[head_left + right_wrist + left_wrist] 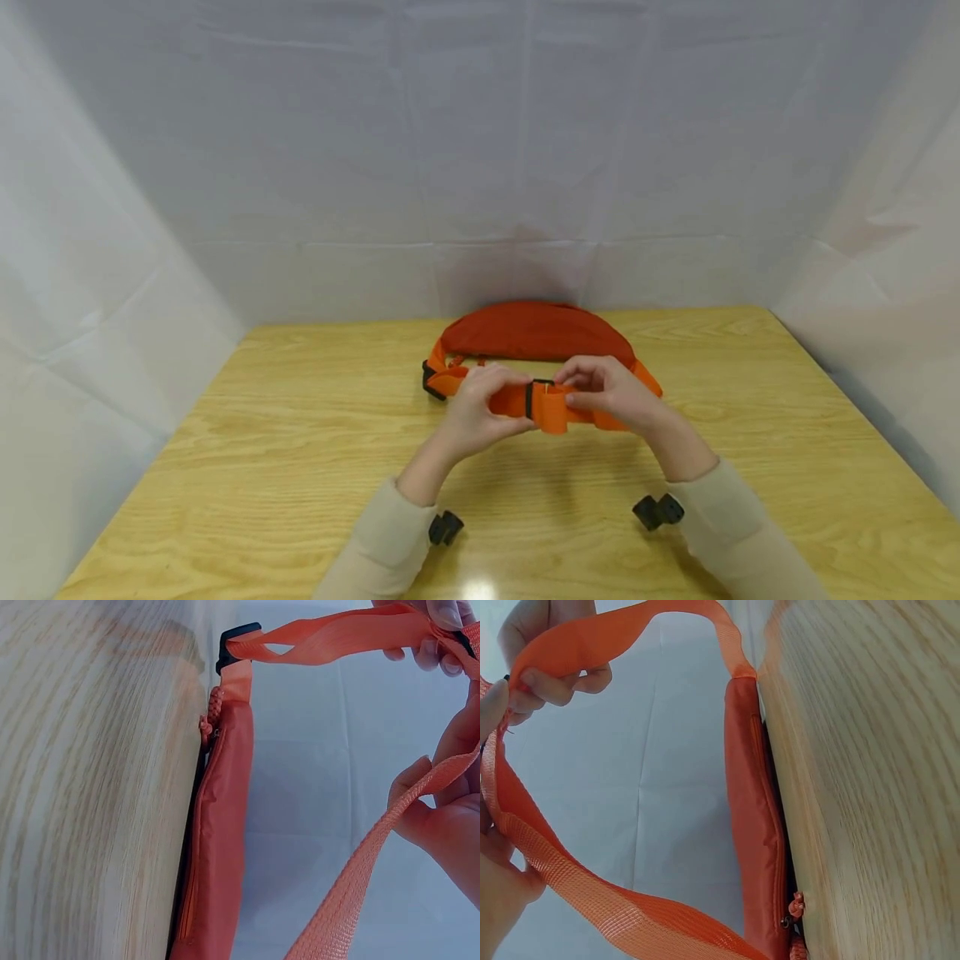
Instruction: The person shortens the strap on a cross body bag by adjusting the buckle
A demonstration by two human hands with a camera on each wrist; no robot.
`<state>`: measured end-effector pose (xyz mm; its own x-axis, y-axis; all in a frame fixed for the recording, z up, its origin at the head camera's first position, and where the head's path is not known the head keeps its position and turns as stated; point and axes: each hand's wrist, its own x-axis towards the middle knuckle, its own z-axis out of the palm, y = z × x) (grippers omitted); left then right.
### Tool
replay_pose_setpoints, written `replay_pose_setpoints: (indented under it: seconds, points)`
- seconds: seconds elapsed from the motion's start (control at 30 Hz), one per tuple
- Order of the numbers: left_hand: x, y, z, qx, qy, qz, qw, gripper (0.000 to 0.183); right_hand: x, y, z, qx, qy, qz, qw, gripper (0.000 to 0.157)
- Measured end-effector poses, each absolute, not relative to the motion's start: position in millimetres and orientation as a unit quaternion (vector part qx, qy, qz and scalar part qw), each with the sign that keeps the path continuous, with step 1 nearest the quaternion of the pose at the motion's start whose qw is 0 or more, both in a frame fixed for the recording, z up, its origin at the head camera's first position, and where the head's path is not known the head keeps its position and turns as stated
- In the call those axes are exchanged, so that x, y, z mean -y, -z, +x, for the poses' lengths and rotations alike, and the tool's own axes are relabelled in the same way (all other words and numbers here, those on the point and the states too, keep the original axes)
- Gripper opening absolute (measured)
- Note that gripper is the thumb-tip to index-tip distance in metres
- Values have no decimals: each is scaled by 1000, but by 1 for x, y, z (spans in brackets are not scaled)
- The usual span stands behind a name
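Note:
A red-orange waist bag lies on the wooden table toward its back edge. Its orange strap loops up off the table toward me. My left hand pinches the strap beside a black slide buckle, thumb below and fingers above. Just right of that buckle my right hand pinches the webbing, where a short fold of strap stands out. At the bag's left end hangs a black buckle with strap running through it. Orange cord zipper pulls show on the bag's zipper side.
The light wooden table stretches around the bag and under both forearms. White sheeting hangs behind the table and along both sides. Black camera mounts sit on both wrists, close over the tabletop.

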<state>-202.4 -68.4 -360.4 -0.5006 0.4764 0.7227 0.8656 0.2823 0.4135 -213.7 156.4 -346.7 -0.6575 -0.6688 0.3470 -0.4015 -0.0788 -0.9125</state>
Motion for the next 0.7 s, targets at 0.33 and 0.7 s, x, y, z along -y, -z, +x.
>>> replay_pose_setpoints:
  seconds: [0.33,0.7]
  points:
    - [68,360,-202,767,408,-435,236,46,-154,347,-214,-664,631,-384,116,12]
    - [67,362,-202,766,412,-437,230,47,-151,346,-212,-660,637,-376,128,11]
